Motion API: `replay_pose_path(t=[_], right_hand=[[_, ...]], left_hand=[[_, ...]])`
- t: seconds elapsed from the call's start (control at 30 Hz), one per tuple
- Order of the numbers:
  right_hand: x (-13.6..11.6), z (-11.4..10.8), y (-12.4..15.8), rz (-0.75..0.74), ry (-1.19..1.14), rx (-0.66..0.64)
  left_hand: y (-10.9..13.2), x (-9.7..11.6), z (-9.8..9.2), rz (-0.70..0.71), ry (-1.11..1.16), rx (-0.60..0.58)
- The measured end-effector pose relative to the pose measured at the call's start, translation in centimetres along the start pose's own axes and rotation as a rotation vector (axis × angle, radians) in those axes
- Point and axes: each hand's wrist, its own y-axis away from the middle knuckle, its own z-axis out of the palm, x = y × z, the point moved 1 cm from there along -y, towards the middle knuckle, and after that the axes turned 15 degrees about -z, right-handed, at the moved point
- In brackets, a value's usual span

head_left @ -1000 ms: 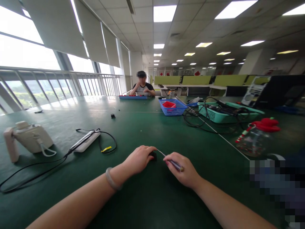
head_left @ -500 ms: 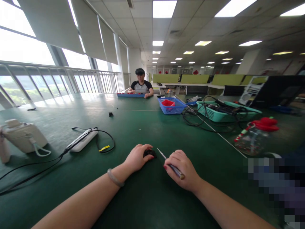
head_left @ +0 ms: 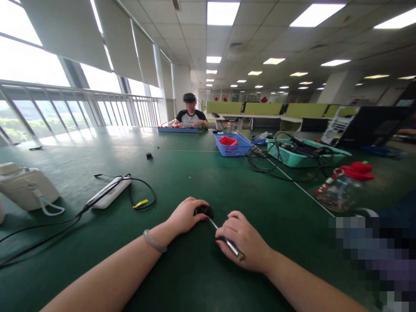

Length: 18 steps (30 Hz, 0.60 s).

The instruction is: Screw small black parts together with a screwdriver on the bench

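My left hand (head_left: pixel 184 216) rests on the green tabletop (head_left: pixel 182 268), its thumb and fingers closed around a small black object (head_left: pixel 206 211) whose exact kind I cannot make out. My right hand (head_left: pixel 246 242) grips a slim screwdriver (head_left: pixel 234 249) by its handle. The thin metal shaft points forward and left, and its tip reaches the near edge of the black object beside my left thumb. Whether the tip touches it or sits in something there is too small to tell.
Left lie a white power strip (head_left: pixel 112 193) with black cables and a cream bottle (head_left: pixel 26 188). Farther off are a small black block (head_left: pixel 149 156), a blue basket (head_left: pixel 232 150), a teal basket (head_left: pixel 292 158) with cables and a red-capped jar (head_left: pixel 341 190). Another person (head_left: pixel 191 117) sits opposite.
My right hand has moved slightly down and left, bringing the screwdriver tip from beyond the black object's right side to its near edge. The left hand keeps its hold.
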Motion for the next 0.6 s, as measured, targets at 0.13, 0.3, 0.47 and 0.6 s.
replay_pose_path(t=[0.13,0.3,0.47,0.6], right_hand=[[-0.25,0.03,-0.22,0.017,0.036,-0.064],[-0.49,0.31,-0.36,0.044,0.062,-0.113],[-0.58,0.52,-0.49,0.057,0.068,-0.134],[-0.76,0.55,-0.52,0.079,0.051,-0.148]], left_hand=[[0.1,0.18,-0.09,0.017,-0.008,-0.016],[0.27,0.46,-0.18,0.003,-0.058,0.014],[0.32,0.57,-0.28,0.015,-0.07,0.017],[0.25,0.46,-0.26,0.024,-0.054,0.003]])
